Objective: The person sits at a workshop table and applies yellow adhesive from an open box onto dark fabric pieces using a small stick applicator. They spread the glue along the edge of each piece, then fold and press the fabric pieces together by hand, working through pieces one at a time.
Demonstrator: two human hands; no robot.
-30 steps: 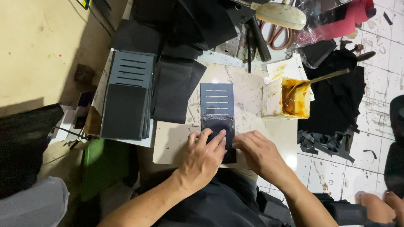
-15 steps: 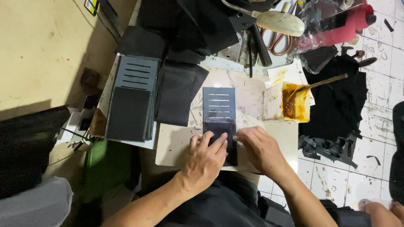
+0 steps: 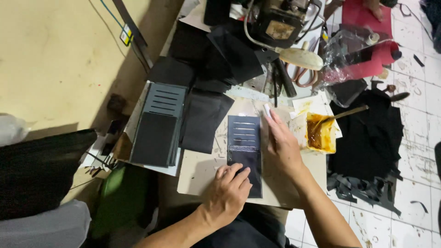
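A dark slotted wallet panel (image 3: pixel 245 146) lies flat on a cardboard work board (image 3: pixel 202 172). My left hand (image 3: pixel 228 194) rests on its lower left part, fingers pressing down. My right hand (image 3: pixel 281 144) lies along the panel's right edge, stretched toward the top, with a small white object (image 3: pixel 267 110) at the fingertips. A glossy band crosses the panel's middle.
A stack of similar slotted panels (image 3: pixel 158 124) sits to the left, with black sheets (image 3: pixel 203 118) beside it. An open tub of amber glue (image 3: pixel 320 133) with a stick stands to the right. Scissors (image 3: pixel 301 76), a lamp and black scraps (image 3: pixel 367 138) crowd the back and right.
My right hand has slid from the panel's lower right up along its right edge. My left hand stays on the lower part. The view has shifted.
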